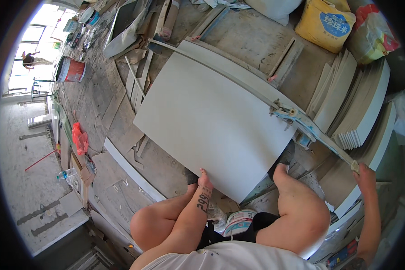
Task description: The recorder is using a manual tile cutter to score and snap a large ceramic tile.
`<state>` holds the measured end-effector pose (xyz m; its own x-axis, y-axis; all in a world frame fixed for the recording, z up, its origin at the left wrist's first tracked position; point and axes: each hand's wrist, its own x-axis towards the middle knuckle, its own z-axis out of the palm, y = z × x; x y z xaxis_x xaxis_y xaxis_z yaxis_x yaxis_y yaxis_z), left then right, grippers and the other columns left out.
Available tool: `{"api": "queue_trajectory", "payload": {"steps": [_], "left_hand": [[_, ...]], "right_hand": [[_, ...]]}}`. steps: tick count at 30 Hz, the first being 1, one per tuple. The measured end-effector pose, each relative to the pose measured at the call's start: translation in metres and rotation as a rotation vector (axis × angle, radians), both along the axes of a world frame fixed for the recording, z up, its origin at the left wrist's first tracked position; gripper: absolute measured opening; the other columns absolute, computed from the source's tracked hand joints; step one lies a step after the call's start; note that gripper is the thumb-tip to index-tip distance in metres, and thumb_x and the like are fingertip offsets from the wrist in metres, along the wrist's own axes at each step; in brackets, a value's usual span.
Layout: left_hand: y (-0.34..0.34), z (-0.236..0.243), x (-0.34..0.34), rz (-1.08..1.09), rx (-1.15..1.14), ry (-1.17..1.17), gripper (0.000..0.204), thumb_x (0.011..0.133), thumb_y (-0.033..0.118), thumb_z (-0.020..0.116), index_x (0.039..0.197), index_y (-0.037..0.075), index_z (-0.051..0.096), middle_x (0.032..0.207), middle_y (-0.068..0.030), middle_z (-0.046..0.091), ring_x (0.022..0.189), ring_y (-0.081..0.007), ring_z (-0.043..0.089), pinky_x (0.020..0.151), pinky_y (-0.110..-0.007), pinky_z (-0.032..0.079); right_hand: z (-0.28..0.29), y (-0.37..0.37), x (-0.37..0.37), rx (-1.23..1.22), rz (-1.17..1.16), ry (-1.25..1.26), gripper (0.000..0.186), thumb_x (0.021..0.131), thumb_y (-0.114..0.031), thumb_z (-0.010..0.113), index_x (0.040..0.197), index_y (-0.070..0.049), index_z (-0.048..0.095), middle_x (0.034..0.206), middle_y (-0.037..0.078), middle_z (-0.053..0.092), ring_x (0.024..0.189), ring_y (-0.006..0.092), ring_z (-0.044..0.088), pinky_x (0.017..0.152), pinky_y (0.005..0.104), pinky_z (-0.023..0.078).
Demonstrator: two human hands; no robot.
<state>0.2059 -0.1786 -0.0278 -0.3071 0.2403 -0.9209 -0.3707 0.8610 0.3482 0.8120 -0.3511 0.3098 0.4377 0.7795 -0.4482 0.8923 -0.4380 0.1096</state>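
A large white tile [211,121] lies flat in the middle, under the long rail of a manual tile cutter [220,75] that crosses its far part. My left hand [204,179] grips the tile's near edge at bottom centre, thumb on top, other fingers mostly hidden. On the right, my right hand [363,175] is closed around the end of the cutter's long handle [328,142], which runs back to the cutting head [285,112]. My bare knees sit either side, with a white bucket [238,221] between my legs.
Stacked tiles [360,103] stand at the right, below a yellow sack [321,27]. Offcut strips [132,177], a red bag [80,137] and a red-and-white bucket [71,68] are on the dusty floor at left. A person [28,60] is far off, top left.
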Motion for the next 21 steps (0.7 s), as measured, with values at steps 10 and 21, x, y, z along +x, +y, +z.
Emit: {"api": "queue_trajectory", "payload": {"steps": [10,21], "left_hand": [[0.012,0.022,0.011,-0.02,-0.074,-0.282,0.066,0.088,0.058,0.034,0.135,0.012,0.034,0.138,-0.0042,0.037,0.124,-0.027,0.037,0.102,-0.047,0.03],[0.008,0.031,0.014,-0.044,0.016,-0.31,0.069,0.087,0.059,0.036,0.135,0.01,0.033,0.139,-0.0057,0.035,0.125,-0.0263,0.035,0.104,-0.048,0.027]], "right_hand": [[0.011,-0.06,0.027,-0.062,-0.161,-0.089,0.027,0.07,-0.016,0.07,0.082,-0.002,0.05,0.078,0.018,0.058,0.074,0.0376,0.058,0.064,0.0444,0.046],[-0.031,-0.095,0.04,0.064,-0.233,0.002,0.028,0.07,-0.011,0.069,0.09,0.0,0.053,0.083,0.022,0.058,0.082,0.0393,0.057,0.07,0.0437,0.046]]}}
